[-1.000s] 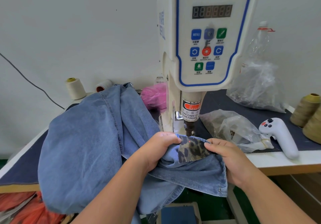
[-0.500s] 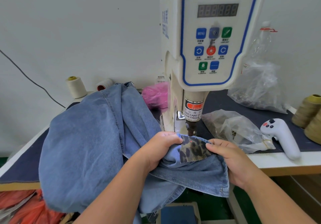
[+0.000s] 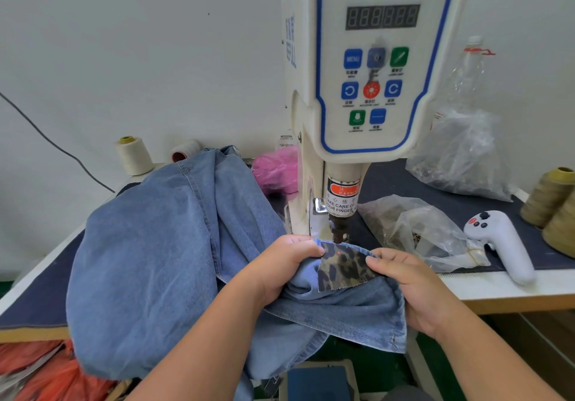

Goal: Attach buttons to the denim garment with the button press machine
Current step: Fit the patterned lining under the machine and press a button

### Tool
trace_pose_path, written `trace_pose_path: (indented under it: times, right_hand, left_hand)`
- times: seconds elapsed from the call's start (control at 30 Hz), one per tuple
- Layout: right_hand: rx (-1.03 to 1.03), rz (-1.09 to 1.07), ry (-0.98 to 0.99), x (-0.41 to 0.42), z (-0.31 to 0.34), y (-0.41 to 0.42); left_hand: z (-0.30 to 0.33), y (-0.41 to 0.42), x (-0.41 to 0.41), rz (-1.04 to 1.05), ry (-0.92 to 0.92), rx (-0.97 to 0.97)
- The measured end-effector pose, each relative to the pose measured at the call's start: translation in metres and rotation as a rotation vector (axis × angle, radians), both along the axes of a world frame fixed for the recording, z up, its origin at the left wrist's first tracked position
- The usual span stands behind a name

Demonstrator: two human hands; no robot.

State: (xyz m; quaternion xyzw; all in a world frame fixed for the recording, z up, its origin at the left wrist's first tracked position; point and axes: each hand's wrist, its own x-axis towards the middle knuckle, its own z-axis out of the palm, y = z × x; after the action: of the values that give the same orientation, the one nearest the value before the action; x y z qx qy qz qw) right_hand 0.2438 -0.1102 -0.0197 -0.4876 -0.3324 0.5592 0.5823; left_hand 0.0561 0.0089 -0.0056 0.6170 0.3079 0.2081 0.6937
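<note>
A light blue denim garment (image 3: pixel 161 254) lies heaped on the table's left half and hangs over its front edge. Its folded edge, with a leopard-print patch (image 3: pixel 343 268), sits right under the punch (image 3: pixel 339 229) of the white servo button machine (image 3: pixel 367 95). A red laser dot shows on the patch. My left hand (image 3: pixel 284 263) grips the denim at the patch's left side. At the right side my right hand (image 3: pixel 413 288) pinches the fabric, thumb on top. No button is visible.
Clear plastic bags (image 3: pixel 413 229) of small parts lie right of the machine beside a white handheld controller (image 3: pixel 504 245). Olive thread cones (image 3: pixel 550 201) stand far right, a cream cone (image 3: pixel 133 156) back left, a pink bag (image 3: pixel 277 170) behind the denim. Orange cloth (image 3: pixel 46 369) lies below left.
Both hands keep their grip on the fabric under the punch. The view has shifted slightly; the patch and garment stay almost still.
</note>
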Motion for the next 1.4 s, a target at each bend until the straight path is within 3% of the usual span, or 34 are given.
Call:
trace_pose_path:
  times: [1.4]
  right_hand:
    - [0.086, -0.073, 0.033, -0.0029, -0.0049, -0.0042]
  left_hand:
    - [0.0075, -0.0077, -0.0020, -0.010, -0.036, -0.034]
